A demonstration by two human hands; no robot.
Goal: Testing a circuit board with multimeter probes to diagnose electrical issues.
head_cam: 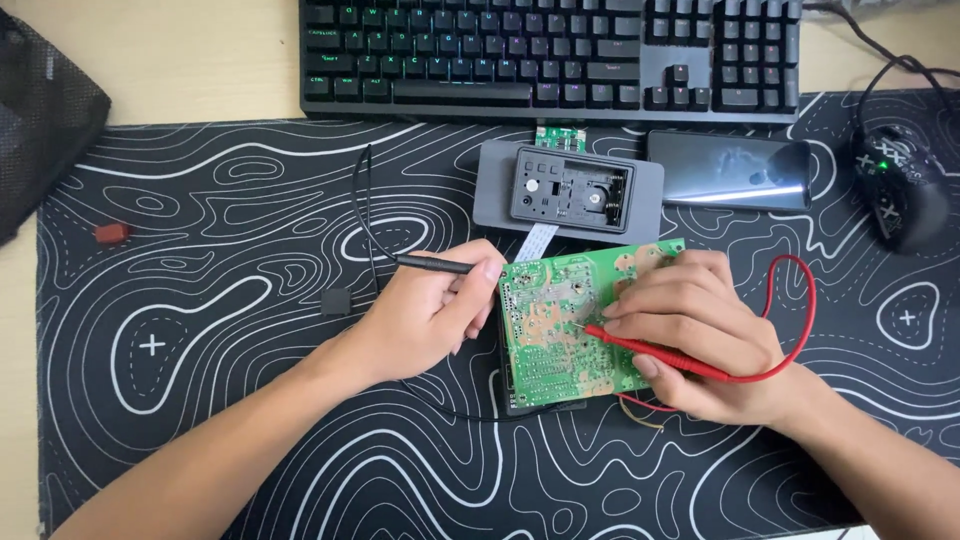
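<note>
Green circuit board (pixel 575 325) near middle of black patterned desk mat (pixel 200 420), below grey device (pixel 570 190). Left hand (pixel 425 315) fingers pinching black probe (pixel 435 264); right hand (pixel 695 335) fingers gripping red probe (pixel 650 352), tip touching board.

Green printed circuit board (pixel 570 330) with pale copper traces, red test probe (pixel 650 352) with red lead, black test probe (pixel 435 264), black mat (pixel 250 300) patterned with white contour lines, black keyboard (pixel 550 55), grey box (pixel 570 190), beige desk (pixel 190 60).
</note>
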